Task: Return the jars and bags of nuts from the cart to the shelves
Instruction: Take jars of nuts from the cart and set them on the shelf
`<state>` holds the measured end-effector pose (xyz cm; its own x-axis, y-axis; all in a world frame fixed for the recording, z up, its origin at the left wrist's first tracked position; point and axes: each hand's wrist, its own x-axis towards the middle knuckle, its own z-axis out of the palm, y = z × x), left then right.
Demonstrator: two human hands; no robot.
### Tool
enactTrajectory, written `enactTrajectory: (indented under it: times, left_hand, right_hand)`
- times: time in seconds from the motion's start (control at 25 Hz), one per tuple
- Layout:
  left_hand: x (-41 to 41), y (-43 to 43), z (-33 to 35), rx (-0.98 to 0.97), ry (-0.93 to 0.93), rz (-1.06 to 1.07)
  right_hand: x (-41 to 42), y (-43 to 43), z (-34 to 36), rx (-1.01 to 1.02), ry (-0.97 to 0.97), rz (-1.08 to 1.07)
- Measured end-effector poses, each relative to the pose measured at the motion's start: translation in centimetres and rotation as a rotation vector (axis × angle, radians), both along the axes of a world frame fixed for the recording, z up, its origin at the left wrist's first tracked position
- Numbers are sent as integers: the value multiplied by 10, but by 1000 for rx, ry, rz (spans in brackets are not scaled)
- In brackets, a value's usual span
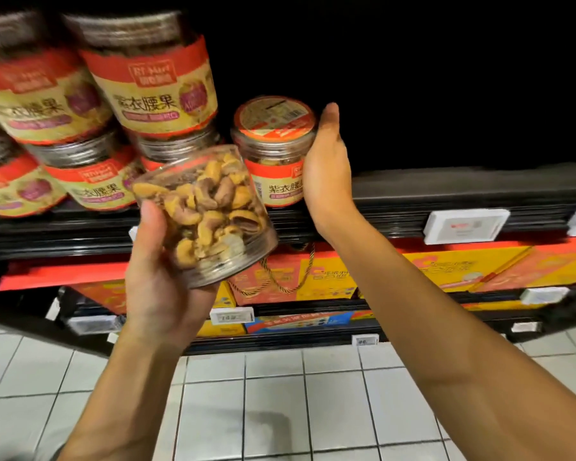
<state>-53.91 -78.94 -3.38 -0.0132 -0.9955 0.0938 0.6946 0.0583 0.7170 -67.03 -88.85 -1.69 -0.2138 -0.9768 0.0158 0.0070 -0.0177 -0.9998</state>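
Because packed tight with cashews, expect moderate heft from the held jar (210, 214): stiff clear walls, smooth and probably slick, likely plastic and so not very fragile, though cannot tell for certain. Best taken round the cylinder wall with a full wrap, or cupped under the base; better not lifted by the lid alone.

Gripped in just that way by the left hand (160, 271): thumb curled over the near side, palm and remaining fingers under and behind the wall. Tilted, clear base toward the camera, lid end angled up and away toward the shelf (446, 194). Carried in the air in front of the shelf edge, just below the stacked jars (147, 81) in view, apparently touching nothing but the left hand.

Right hand (326, 168) flat, fingers straight and together, palm laid against the right side of the standing jar (273, 151). That jar upright on the shelf, just right of the stack. Held jar down and left of the standing jar, slightly overlapping it in view, with the right hand on the far side and not touching the held jar.
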Motion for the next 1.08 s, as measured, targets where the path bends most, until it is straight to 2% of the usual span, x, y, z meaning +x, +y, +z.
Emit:
enactTrajectory:
  times: [0.08,0.12,0.2,0.24,0.28,0.32,0.4,0.44,0.52,0.56,0.64,0.68,0.72,0.8,0.88,0.96,1.08]
  left_hand:
    - [0,6,4,63,-51,-8]
    - [1,11,7,89,-82,-35]
    - [3,20,24,153,-161,-101]
    - [5,19,35,200,-243,-142]
    - [5,10,45,232,-399,-203]
    - [7,5,53,209,-578,-299]
    - [15,7,63,162,-690,-420]
    - [18,9,68,151,-690,-443]
    - [17,4,83,192,-633,-467]
    - [17,0,90,279,-558,-509]
    - [24,12,91,217,-527,-544]
    - [21,18,85,154,-603,-463]
    - [19,22,78,87,-733,-323]
    - [10,27,70,-95,-1039,-86]
    - [-1,33,64,-271,-1166,-36]
    - [-14,30,61,-198,-995,-80]
    - [-31,24,66,-73,-781,-10]
  right_hand:
    - [-7,13,5,-18,-21,-47]
    - [-11,24,10,-106,-10,-104]
    - [-22,48,27,-401,183,-137]
    - [-26,59,35,-560,348,-49]
    - [-27,69,44,-685,513,100]
    - [-25,77,51,-735,674,253]
    - [-20,83,60,-727,907,447]
    - [-18,84,64,-722,945,464]
    - [-20,83,67,-718,847,421]
    - [-22,83,68,-654,665,396]
    - [-24,91,69,-357,118,315]
    - [-24,94,67,-199,-87,220]
    - [-24,96,64,-70,-189,138]
    - [-24,98,60,166,-260,89]
    - [-25,93,59,401,-404,149]
    - [-22,94,60,499,-421,164]
    - [-19,96,58,497,-277,148]
